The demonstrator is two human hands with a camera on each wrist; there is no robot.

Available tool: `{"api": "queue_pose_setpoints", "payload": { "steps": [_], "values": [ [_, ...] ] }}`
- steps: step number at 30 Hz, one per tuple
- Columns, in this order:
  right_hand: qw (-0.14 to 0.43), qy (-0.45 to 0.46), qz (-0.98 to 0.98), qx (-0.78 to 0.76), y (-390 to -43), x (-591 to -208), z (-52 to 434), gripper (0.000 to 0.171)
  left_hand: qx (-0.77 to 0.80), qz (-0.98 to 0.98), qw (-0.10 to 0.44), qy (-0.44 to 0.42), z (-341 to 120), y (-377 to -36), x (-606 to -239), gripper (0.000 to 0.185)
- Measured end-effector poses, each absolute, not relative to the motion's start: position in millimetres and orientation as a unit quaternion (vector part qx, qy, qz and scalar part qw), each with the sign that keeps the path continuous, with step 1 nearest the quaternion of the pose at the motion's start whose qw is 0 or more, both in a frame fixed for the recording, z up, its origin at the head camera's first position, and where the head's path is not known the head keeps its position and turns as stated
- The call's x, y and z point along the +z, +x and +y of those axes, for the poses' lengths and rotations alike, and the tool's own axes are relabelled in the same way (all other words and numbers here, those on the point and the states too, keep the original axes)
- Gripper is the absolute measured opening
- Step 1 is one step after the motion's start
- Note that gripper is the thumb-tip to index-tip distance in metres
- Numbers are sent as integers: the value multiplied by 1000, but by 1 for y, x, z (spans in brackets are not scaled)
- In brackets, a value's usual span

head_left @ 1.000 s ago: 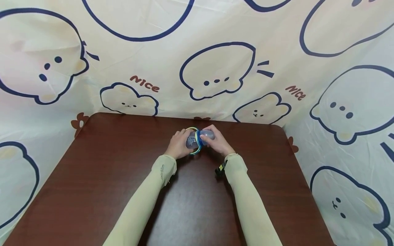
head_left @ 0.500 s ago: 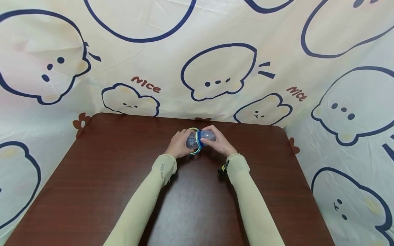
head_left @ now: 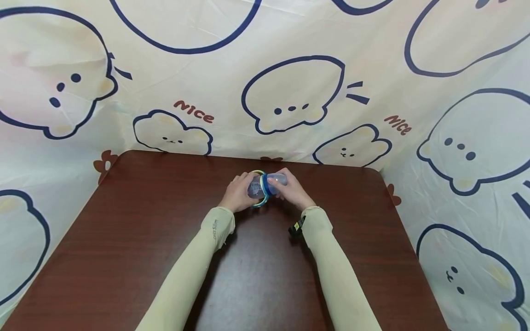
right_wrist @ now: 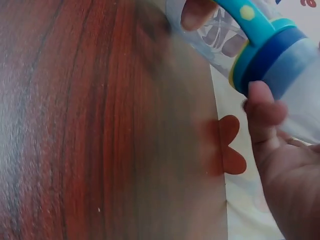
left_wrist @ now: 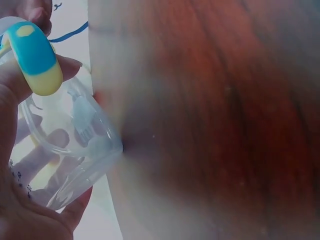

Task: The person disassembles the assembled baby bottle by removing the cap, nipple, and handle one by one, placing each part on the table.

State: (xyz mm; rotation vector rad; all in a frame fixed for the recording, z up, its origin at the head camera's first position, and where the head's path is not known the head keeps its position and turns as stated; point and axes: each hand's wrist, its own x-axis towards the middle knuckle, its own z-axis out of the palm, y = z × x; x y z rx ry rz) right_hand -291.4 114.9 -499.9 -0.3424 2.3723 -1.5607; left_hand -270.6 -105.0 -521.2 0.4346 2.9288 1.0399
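Note:
A clear baby bottle (head_left: 255, 188) is held on its side between both hands, toward the far edge of the table. My left hand (head_left: 238, 193) grips its transparent body; in the left wrist view the fingers (left_wrist: 37, 157) show through the clear wall. A blue-and-yellow handle (left_wrist: 36, 59) arches out over the thumb there. My right hand (head_left: 296, 190) holds the other end, around the translucent cap (head_left: 278, 178). In the right wrist view its thumb presses beside the dark blue collar (right_wrist: 274, 57). The palm side of the right hand is partly hidden.
A dark brown wooden table (head_left: 256, 276) spreads beneath both arms. Behind and beside it hangs a pale cloth (head_left: 223, 82) printed with cartoon outlines. A small black device (head_left: 296, 227) sits at the right wrist.
Both hands still hold the bottle in nearly the same place. The right fingers and thumb have shifted slightly around the cap end, and the view has moved a little.

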Motion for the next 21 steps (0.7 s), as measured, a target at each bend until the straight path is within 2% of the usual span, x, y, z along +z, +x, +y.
{"api": "queue_pose_setpoints", "payload": {
  "steps": [7, 21],
  "values": [
    [135, -153, 829, -521, -290, -494, 114, 41, 348, 927, 25, 139, -111, -270, -517, 78],
    [171, -150, 821, -524, -295, -507, 130, 44, 305, 940, 19, 152, -102, -272, -514, 79]
  ]
}}
